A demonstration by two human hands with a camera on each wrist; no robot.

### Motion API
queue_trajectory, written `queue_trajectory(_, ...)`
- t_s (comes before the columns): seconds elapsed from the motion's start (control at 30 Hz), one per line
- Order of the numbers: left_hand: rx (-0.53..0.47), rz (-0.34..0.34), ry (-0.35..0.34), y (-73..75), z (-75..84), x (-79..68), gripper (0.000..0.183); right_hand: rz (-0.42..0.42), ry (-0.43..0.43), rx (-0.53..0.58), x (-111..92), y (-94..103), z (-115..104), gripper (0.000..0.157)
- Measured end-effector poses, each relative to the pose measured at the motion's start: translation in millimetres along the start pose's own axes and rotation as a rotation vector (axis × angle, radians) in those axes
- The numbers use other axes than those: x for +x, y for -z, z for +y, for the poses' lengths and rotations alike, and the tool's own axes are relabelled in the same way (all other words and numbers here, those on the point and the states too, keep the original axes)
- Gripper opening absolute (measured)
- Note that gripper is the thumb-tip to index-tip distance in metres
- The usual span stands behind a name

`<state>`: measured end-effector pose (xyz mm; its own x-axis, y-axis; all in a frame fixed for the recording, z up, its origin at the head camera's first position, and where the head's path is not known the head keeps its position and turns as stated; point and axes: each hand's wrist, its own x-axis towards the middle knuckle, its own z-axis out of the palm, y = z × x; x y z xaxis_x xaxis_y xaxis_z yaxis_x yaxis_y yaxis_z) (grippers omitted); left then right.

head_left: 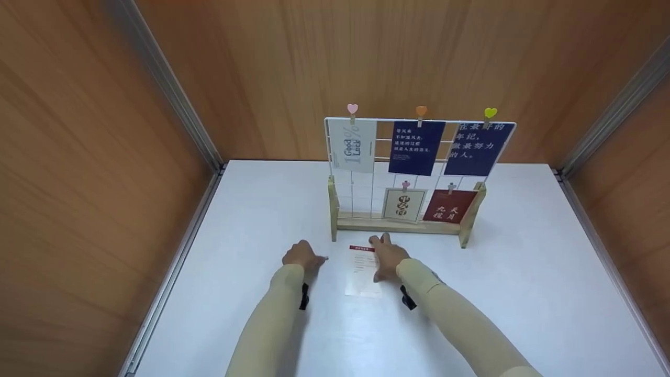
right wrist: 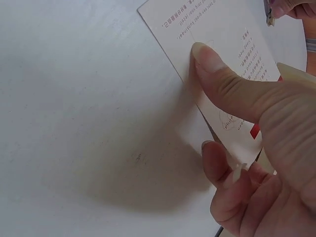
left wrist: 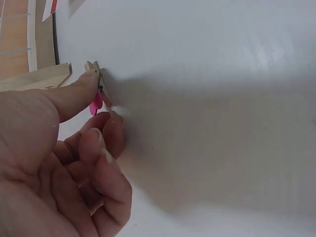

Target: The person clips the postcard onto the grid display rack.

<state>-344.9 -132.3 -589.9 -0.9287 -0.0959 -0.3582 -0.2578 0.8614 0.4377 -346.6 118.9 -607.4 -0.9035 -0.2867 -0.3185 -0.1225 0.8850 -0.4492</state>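
My left hand [head_left: 303, 255] pinches a small wooden clothespin [left wrist: 104, 89] with a pink heart, thumb on one side and fingertips on the other. It is close over the white table, left of a card. That white card [head_left: 361, 272], with a red band at its far end and printed lines, lies in front of the display rack. At the card's right edge is my right hand [head_left: 390, 256], its thumb [right wrist: 212, 64] straight over the printed face. The other fingers are bent near the card's far corner, spread apart from the thumb.
The white wire grid rack [head_left: 372, 193] on a wooden stand [head_left: 398, 225] is just beyond both hands. Cards hang from it by heart clothespins, including a dark blue card [head_left: 417, 147] and a red card [head_left: 449, 206]. Wooden walls [head_left: 272, 78] enclose the table [head_left: 251, 209].
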Motion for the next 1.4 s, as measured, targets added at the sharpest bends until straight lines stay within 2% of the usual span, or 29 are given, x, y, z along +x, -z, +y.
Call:
queue_trajectory(0.2, -0.021, -0.005, -0.027, 1.3, 0.9, 7.1, 0.05, 0.066, 0.036, 0.032, 1, 5.8, -1, 0.086)
queue_trajectory(0.37, -0.074, 0.01, 0.003, -4.6, 1.9, 10.6, 0.04, 0.093, 0.06, 0.049, 0, 3.8, 3, 0.076)
queue_trajectory(0.57, -0.057, 0.05, -0.063, -13.5, 9.0, 15.6, 0.039, 0.139, 0.044, 0.057, -1, 11.6, 13, 0.064)
queue_trajectory(0.7, -0.093, 0.05, -0.062, -12.0, 7.8, 16.4, 0.04, 0.168, 0.066, 0.071, -1, 14.4, 14, 0.054)
queue_trajectory(0.83, -0.142, 0.062, -0.052, -6.8, 7.6, 15.6, 0.032, 0.164, 0.094, 0.127, -1, 14.0, 11, 0.044)
queue_trajectory(0.97, -0.208, 0.087, -0.093, -1.3, 10.0, 14.5, 0.02, 0.18, 0.099, 0.173, -3, 17.3, 6, 0.036)
queue_trajectory(1.07, -0.241, 0.102, -0.12, 0.7, 9.8, 14.5, 0.013, 0.199, 0.105, 0.169, -3, 21.8, 2, 0.031)
queue_trajectory(1.4, -0.235, 0.158, -0.224, 6.0, 13.8, 13.4, 0.006, 0.203, 0.154, 0.138, -6, 35.6, -4, 0.024)
